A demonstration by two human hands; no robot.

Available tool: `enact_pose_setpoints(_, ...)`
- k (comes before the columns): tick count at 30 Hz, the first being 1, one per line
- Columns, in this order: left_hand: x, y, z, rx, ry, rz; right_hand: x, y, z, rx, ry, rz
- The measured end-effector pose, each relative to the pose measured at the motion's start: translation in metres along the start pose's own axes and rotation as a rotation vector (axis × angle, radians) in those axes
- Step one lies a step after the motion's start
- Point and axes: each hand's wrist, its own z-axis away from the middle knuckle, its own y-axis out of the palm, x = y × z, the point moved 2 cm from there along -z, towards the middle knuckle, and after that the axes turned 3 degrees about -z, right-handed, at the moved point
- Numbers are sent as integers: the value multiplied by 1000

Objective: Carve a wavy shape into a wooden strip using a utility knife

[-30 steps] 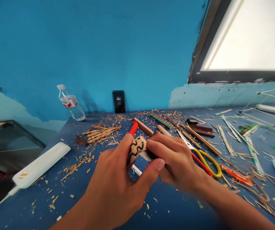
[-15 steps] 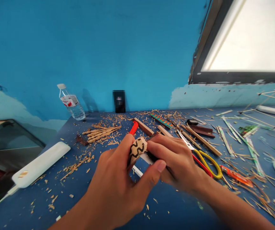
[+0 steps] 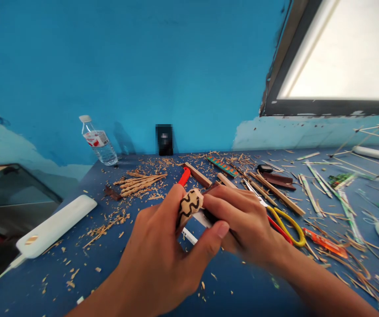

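Here both hands (image 3: 163,259) (image 3: 242,224) clasp a wavy-lined wooden piece (image 3: 189,204) above the table.

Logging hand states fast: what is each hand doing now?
Left hand: closed on the patterned wooden piece.
Right hand: closed on a dark-handled tool.

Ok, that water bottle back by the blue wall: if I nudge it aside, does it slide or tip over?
Likely tips. The water bottle is tall and narrow, and looks only part full, so it is probably light. Its smooth clear plastic may slip in a grip. Wood shavings scattered on the table could snag its base.
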Motion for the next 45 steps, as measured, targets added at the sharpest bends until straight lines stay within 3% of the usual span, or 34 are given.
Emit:
enact_pose_setpoints(5, 1, -1, 0, -6, 45, -42, 2, -2, 1, -21, -4, 88)
enact_pose_setpoints(13, 1, 6, 3, -26, 109, -58, -1, 1, 2, 71, 20, 116)
enact_pose_setpoints(26, 2, 19, -4, 41, -169, -9, -10, 12, 2, 113, 185, 315)
enact_pose_setpoints(34, 5, 19, -12, 82, -291, 114, -17, 19, 3, -27, 149, 492)
enact_pose_setpoints(36, 5, 17, -13, 106, -302, 187, -19, 17, 2, -51, 117, 466)
enact_pose_setpoints(40, 4, 12, -10, 173, -339, 290, -20, 10, 0, 27, 71, 227)
enact_pose_setpoints(45, 2, 9, -5, 155, -351, 329, -14, -2, -1, 32, 78, 73)
